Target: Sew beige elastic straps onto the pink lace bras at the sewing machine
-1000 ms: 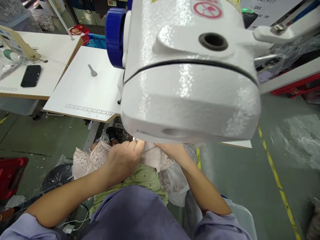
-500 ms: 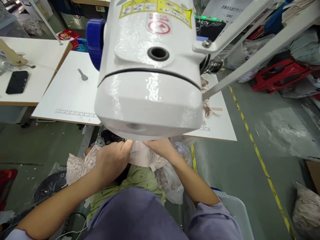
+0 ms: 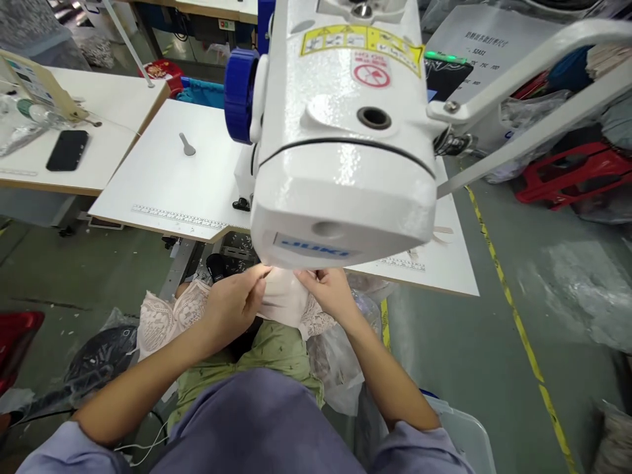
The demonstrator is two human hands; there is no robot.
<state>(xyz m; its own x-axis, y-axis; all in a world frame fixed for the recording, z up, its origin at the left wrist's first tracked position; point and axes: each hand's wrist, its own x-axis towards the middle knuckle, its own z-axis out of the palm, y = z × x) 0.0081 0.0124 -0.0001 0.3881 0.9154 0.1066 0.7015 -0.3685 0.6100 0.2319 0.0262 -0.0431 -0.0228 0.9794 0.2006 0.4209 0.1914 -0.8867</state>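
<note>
Just below the head of a white sewing machine (image 3: 340, 197), a pale pink lace bra (image 3: 284, 299) is stretched between my two hands. My left hand (image 3: 236, 299) pinches its smooth band on the left side. On the right, my right hand (image 3: 328, 293) grips the same band with thumb and fingers. One lace cup (image 3: 158, 322) hangs out past my left wrist, and more lace shows under my right hand. The machine head hides the needle and the fabric's far edge.
A white sewing table (image 3: 148, 164) carries a grey flat tool (image 3: 186, 145) and a printed ruler strip (image 3: 172, 216). A black phone (image 3: 68, 150) lies on the neighbouring table. Clear plastic bags (image 3: 338, 368) hang beside my legs, near a translucent bin (image 3: 464, 428). A red stool (image 3: 567, 171) stands right.
The view has shifted, so the machine appears further right and its front label shows. Both hands keep hold of the bra, and more of my right fingers is visible.
</note>
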